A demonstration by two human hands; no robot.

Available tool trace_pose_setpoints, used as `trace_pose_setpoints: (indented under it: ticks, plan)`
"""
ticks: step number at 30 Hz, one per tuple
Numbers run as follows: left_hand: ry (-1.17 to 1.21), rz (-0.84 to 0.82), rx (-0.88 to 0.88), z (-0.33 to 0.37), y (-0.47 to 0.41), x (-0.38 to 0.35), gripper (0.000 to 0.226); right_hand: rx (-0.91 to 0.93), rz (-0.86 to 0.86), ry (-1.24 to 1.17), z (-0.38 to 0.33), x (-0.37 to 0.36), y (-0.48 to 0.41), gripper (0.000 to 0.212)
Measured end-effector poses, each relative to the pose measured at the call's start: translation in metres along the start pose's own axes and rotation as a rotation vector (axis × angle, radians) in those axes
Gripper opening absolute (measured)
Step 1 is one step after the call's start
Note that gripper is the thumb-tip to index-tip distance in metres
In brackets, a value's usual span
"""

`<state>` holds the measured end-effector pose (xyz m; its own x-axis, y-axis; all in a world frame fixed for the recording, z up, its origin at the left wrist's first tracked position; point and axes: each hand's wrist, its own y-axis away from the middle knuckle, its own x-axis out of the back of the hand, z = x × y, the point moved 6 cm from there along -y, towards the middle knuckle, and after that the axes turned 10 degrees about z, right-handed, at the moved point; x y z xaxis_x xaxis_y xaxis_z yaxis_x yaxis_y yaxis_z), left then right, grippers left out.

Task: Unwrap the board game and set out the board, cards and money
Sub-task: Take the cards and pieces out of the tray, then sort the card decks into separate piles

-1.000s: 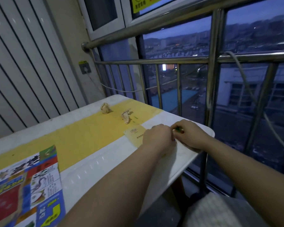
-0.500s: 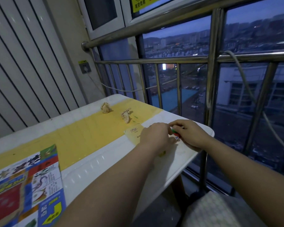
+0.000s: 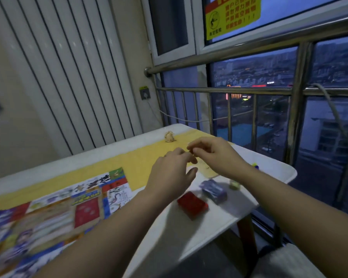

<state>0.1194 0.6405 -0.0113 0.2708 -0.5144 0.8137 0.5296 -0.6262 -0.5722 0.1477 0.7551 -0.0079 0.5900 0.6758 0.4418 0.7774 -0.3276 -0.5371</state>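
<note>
— Two hands, both up off the bench [image 3: 219, 219]. What changes?
— A moment ago they are low at the far edge, on the tan packet [image 3: 209, 171]. Now the left hand [image 3: 172, 175] and right hand [image 3: 217, 157] hang above it, fingertips almost meeting.
— Fingers?
— The right's pinch a small brownish bit [image 3: 191, 151], too small to name. The left's are loosely spread, thumb apart. Whether they touch the bit, I cannot tell.
— And the game?
— The board [image 3: 84, 209] lies open at the left end. A red stack [image 3: 192, 204] and a blue stack [image 3: 214, 190] sit side by side between the forearms. The blur hides whether they are cards or money. Small coloured pieces [image 3: 255, 166] lie by the right wrist.
— Meaning?
— Likely the packet is emptied and this bit is leftover wrapping, bound for the crumpled ball [image 3: 169, 136] beyond. Setting out looks nearly done.
</note>
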Motion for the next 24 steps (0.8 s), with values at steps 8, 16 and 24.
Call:
trace_pose_setpoints:
  ticks: [8,16,24]
  plan:
    - [-0.059,0.031,0.274,-0.126,0.113,0.078,0.021,0.145,-0.352,0.103,-0.096,-0.134,0.044,0.022]
    - [-0.17,-0.377,0.529,-0.228,0.243,0.092,0.052,0.163,-0.901,0.674,-0.077,-0.247,0.117,0.054]
    - [-0.149,-0.575,0.669,-0.237,0.274,0.077,0.058,0.092,-0.868,0.772,-0.074,-0.254,0.115,0.061]
